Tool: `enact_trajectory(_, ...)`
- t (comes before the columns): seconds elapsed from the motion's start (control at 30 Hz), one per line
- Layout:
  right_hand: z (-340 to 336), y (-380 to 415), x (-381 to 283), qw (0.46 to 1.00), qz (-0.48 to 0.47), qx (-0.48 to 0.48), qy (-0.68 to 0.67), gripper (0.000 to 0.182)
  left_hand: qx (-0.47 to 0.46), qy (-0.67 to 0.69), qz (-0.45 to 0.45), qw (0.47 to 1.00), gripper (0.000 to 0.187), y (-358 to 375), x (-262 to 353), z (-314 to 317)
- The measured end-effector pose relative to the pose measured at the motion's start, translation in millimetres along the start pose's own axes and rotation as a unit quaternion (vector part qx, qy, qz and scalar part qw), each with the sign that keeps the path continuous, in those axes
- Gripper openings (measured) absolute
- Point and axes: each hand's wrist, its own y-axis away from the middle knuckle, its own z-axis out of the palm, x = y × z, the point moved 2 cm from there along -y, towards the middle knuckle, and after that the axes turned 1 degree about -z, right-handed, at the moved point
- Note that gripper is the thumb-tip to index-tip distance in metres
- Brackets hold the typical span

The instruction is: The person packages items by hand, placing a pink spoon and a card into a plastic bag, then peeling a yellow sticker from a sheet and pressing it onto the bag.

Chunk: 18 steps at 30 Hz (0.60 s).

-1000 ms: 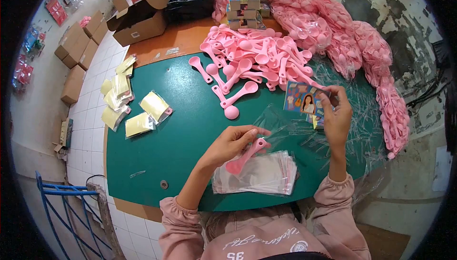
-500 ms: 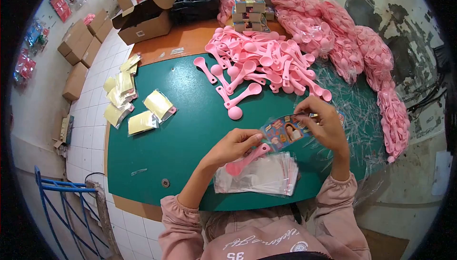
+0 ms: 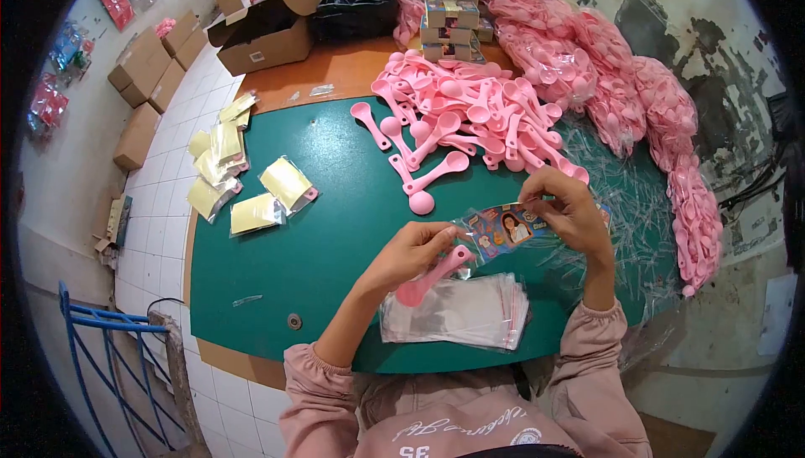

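Observation:
My left hand (image 3: 412,253) is closed, with a pink measuring spoon (image 3: 434,278) sticking out below its fingers and the edge of a clear plastic bag (image 3: 476,263) pinched at the fingertips. A colourful printed card (image 3: 506,232) lies partly within that bag. At the card's other end, my right hand (image 3: 568,211) pinches its upper edge between thumb and fingers. Below both hands, a stack of clear plastic bags (image 3: 457,315) rests on the green tabletop (image 3: 327,290), and the spoon's bowl overlaps the stack in this view.
A heap of pink spoons (image 3: 478,106) covers the far middle. Packed pouches with yellow backs (image 3: 256,213) lie at left. Bundled cards (image 3: 450,18) stand behind the heap. Bulging bags of spoons (image 3: 604,81) line the right, beside plastic scraps (image 3: 625,190). A cardboard box (image 3: 264,51) sits far left.
The card and bag stay between my hands, with the card turned slightly. The whole view has shifted a little, and both hands keep their grip.

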Motion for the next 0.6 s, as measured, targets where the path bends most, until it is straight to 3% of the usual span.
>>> enact_trajectory(0.33,0.8,4.5,13.1,1.000,0.002,-0.010,-0.028,0.011,0.024,-0.004,0.018,1.000,0.029,-4.5,-10.1,-0.5)
enact_trajectory(0.43,5.8,4.2,11.9,0.998,0.020,-0.015,-0.052,0.010,0.019,-0.066,0.014,0.998,0.031,-5.7,-10.0,-2.1)
enact_trajectory(0.5,10.6,2.7,12.6,0.998,0.027,-0.022,-0.053,0.010,0.003,-0.122,0.009,0.993,0.029,-6.4,-8.9,-3.2)
enact_trajectory(0.6,17.4,-0.4,18.9,1.000,0.010,-0.005,-0.018,0.011,-0.048,-0.074,0.009,0.996,0.028,-3.9,-5.6,-3.2)
